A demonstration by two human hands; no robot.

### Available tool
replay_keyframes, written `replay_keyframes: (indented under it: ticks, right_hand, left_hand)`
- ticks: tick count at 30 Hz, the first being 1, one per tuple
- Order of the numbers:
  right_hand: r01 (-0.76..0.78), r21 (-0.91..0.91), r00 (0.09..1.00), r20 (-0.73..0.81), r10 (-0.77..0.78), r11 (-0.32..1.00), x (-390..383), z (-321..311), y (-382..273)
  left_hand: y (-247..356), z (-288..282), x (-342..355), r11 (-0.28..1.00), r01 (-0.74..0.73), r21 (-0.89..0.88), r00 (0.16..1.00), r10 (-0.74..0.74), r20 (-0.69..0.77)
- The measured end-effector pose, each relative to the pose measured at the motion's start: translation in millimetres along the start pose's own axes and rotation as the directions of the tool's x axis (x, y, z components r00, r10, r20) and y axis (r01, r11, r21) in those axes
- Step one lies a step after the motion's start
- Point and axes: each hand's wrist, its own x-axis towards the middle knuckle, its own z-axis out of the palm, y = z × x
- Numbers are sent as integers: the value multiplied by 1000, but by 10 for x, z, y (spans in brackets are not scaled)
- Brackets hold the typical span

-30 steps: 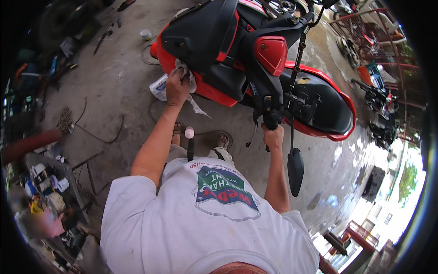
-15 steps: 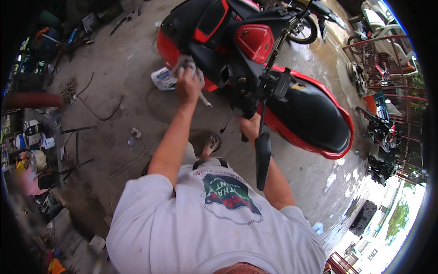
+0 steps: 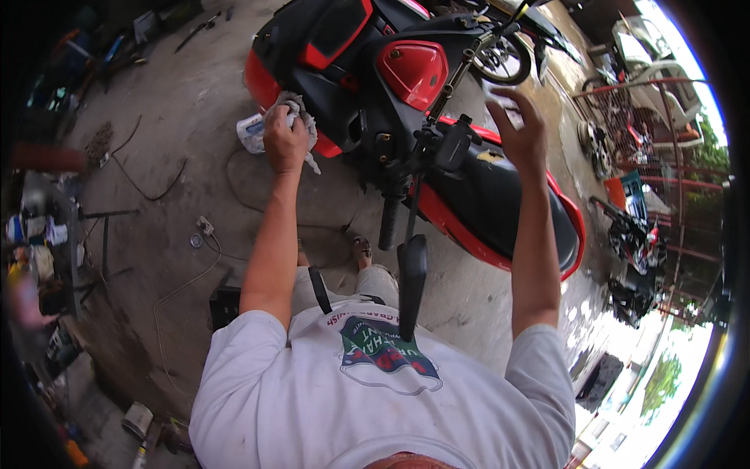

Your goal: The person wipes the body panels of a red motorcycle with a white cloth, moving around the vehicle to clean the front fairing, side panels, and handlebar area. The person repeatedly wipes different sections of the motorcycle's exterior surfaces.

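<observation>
While the person stands over it, the scooter [image 3: 469, 180] fills the upper middle of the view, red and black, its seat running toward the right and its front panels toward the top left. It stands on the bare concrete floor [image 3: 180, 180], which is littered along the left edge with tools and parts too blurred to tell apart. Just in front of the person's chest the handlebar [image 3: 391, 215] points down, with its black grip at the end, and beside it the mirror [image 3: 412, 281] hangs on its stalk over the white shirt.

The left hand [image 3: 285, 141] is closed around a crumpled grey rag [image 3: 301, 113], which it presses against the scooter's red side panel at the lower left of the bodywork. Part of the rag trails below the fist. The right hand [image 3: 519, 129] is raised above the seat with fingers spread wide, holding nothing and touching nothing; it hangs near the handlebar stem but apart from it.

On the floor to the left of the left forearm lie a thin cable [image 3: 148, 184] and a small round fitting [image 3: 195, 241].
</observation>
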Motion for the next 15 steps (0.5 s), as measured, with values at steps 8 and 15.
replay_keyframes:
  ticks: [8, 15]
  right_hand:
    - [225, -68, 952, 230, -204, 972, 1361, 993, 323]
    - [117, -164, 991, 84, -104, 980, 1246, 1134, 416]
  left_hand:
    - [198, 250, -485, 991, 5, 134, 1000, -1, -28]
    - [289, 327, -687, 998, -49, 30, 991, 52, -121]
